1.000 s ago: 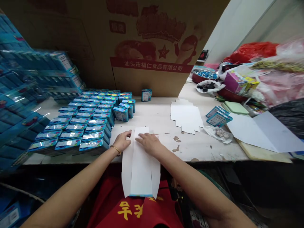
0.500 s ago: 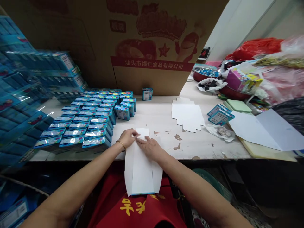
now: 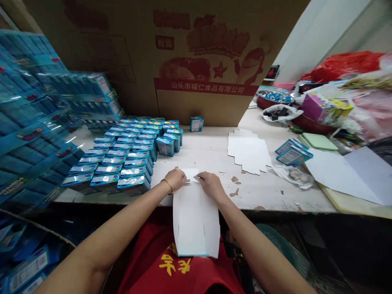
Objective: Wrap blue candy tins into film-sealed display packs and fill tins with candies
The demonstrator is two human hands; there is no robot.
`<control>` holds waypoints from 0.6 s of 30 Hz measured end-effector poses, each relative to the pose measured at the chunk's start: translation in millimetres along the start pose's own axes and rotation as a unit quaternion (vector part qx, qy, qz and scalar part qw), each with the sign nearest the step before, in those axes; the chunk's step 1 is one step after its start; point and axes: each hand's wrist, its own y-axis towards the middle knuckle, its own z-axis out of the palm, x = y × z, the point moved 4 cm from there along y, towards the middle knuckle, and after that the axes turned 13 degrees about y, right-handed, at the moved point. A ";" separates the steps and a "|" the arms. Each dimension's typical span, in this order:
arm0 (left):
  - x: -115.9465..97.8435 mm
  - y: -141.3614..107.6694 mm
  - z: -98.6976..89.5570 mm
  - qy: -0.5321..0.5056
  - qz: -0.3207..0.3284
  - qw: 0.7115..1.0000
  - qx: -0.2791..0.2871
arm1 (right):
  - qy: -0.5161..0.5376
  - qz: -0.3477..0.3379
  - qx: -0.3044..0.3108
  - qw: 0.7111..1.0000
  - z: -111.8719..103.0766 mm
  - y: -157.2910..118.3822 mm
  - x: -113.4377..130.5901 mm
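Note:
A white, creased cardboard box blank [image 3: 196, 216] extends from the table edge toward my red apron, its sides bent upward. At its far end my left hand [image 3: 176, 180] pinches the left corner flap. Opposite it, my right hand [image 3: 210, 183] grips the right corner flap with thumb and fingers. The narrow end panel lies between the two hands. Rows of small blue boxes [image 3: 107, 168] stand just left of my left hand. A stack of flat white blanks [image 3: 248, 151] lies on the table to the right of my right hand.
A large brown carton [image 3: 202, 96] stands along the back. Packed blue boxes [image 3: 30, 122] are piled at the left. On the right are two blue boxes [image 3: 294, 153], a folded white sheet [image 3: 346, 175], a bowl of blue-wrapped pieces [image 3: 274, 98] and plastic bags [image 3: 343, 65].
My hands have moved apart, from close together near the blank's far left corner to one at each far corner. The camera view has shifted slightly left.

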 end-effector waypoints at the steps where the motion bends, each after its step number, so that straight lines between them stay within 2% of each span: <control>1: 0.4 2.6 0.8 -0.002 -0.005 1.000 0.002 | -0.007 -0.031 0.019 0.999 2.0 0.7 3.4; 4: 3.9 9.5 5.7 -0.014 -0.028 0.999 0.015 | -0.014 -0.060 0.073 0.995 3.9 5.5 9.8; 7: 7.7 12.7 9.4 -0.025 -0.061 0.998 0.021 | 0.019 -0.037 0.092 0.995 0.1 12.9 11.0; 11: 10.2 13.8 9.1 -0.036 -0.095 0.995 0.018 | 0.063 0.020 0.085 0.994 -1.9 18.9 9.4; 15: 14.3 17.5 11.4 -0.070 -0.103 0.992 0.038 | 0.054 0.076 0.053 0.994 -2.0 21.9 7.6; 18: 18.4 19.5 15.2 -0.099 -0.103 0.989 0.039 | 0.048 0.126 0.060 0.989 -2.2 24.6 5.2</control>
